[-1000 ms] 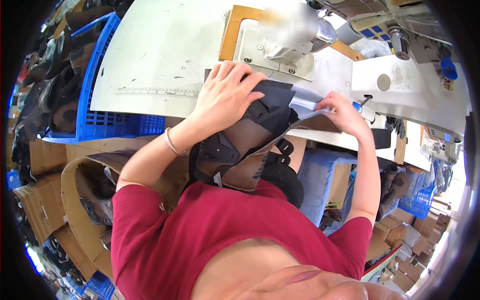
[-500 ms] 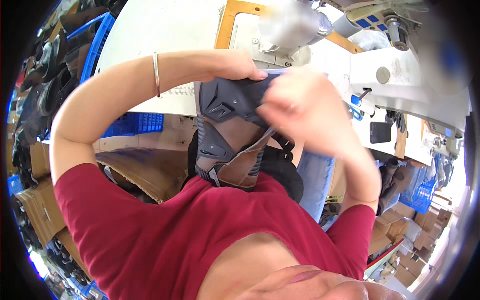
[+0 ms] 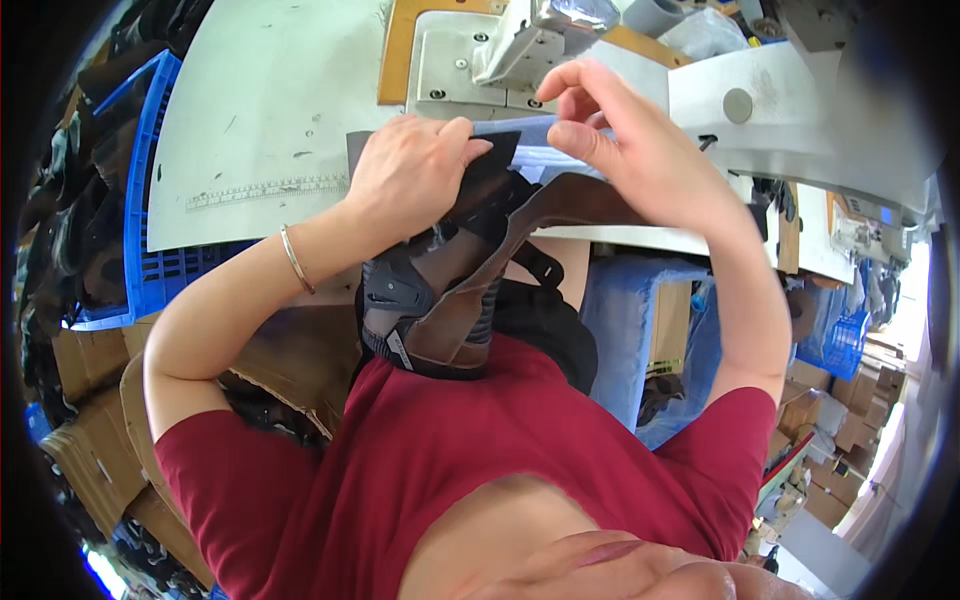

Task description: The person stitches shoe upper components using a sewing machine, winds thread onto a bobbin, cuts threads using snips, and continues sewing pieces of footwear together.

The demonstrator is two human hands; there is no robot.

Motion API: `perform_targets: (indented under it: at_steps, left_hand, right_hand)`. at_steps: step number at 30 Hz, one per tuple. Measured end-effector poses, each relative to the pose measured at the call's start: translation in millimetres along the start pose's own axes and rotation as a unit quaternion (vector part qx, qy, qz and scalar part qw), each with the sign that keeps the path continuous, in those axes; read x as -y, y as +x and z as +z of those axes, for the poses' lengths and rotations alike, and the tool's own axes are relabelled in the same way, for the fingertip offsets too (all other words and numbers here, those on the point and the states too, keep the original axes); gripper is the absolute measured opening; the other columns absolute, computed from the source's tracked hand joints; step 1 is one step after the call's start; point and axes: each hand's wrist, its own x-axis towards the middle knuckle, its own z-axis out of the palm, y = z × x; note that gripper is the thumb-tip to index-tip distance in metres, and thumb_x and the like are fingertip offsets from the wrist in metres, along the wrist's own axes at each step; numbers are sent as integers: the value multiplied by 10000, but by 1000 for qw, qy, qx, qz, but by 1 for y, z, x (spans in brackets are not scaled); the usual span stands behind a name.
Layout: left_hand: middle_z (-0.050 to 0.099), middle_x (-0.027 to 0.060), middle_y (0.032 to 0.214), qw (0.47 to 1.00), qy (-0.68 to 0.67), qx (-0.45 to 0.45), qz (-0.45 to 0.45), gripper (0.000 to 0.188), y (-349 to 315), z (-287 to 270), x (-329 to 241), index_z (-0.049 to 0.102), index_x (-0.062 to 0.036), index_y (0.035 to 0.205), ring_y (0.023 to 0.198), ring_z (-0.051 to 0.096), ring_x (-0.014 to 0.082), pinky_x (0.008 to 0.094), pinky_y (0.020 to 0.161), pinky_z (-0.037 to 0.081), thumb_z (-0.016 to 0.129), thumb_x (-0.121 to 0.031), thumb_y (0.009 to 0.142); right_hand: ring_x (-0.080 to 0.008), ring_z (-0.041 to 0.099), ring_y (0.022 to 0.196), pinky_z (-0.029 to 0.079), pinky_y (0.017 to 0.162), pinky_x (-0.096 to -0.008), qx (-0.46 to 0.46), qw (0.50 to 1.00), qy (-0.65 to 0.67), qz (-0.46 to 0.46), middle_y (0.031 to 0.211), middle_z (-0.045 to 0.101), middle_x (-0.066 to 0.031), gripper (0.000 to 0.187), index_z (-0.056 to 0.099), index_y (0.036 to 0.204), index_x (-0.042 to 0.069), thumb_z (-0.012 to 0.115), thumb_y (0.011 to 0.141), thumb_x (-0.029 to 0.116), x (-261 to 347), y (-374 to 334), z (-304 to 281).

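Note:
A brown and black boot upper (image 3: 455, 265) stands against my body at the table's front edge, its opening toward the sewing machine. My left hand (image 3: 413, 172) is closed over the black top edge of the upper, thumb pointing right. To the right, a brown leather flap (image 3: 575, 198) of the upper is folded outward. Over that flap hovers my right hand (image 3: 635, 150), fingers curled but apart, with nothing between thumb and forefinger. Light blue cloth (image 3: 535, 130) lies just beyond the upper, between the hands.
Beyond my hands stands a sewing machine (image 3: 530, 45) with a metal plate set in the white table (image 3: 260, 100). A printed ruler strip (image 3: 265, 190) runs along the table's left part. Blue crates (image 3: 150, 170) and stacked dark uppers are at the left; cardboard (image 3: 95, 455) lies below them.
My left hand has turned over and now grips the upper from above. My right hand has moved off the upper's top edge, rightward, and its fingers have parted. The brown flap has swung out right.

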Motion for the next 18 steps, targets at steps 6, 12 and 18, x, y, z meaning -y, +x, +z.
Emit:
perform_targets:
  at_steps: [6,12,18]
  left_hand:
    - [524,139,650,996,-57,-50,54,175,-3,3,6,486,-21,735,650,507,352,430,614,399,593,-131,820]
    - [501,166,623,996,-86,0,21,219,-1,10,11,478,-25,723,637,508,367,435,595,394,566,-171,861]
    - [520,180,599,995,-96,17,19,249,7,19,1,487,-19,706,611,537,373,436,550,399,545,-190,878]
  right_hand:
    - [-262,454,1227,330,1028,-346,349,897,230,143,1372,399,-192,1014,294,1390,-11,479,745,749,-67,-29,13]
    - [-250,651,807,492,713,-305,157,978,-37,131,875,666,-141,287,650,1038,49,674,769,143,-45,-47,9]
    - [-277,594,640,442,541,-369,-107,925,-362,-42,699,599,-100,279,603,798,64,714,695,299,-41,-26,37]
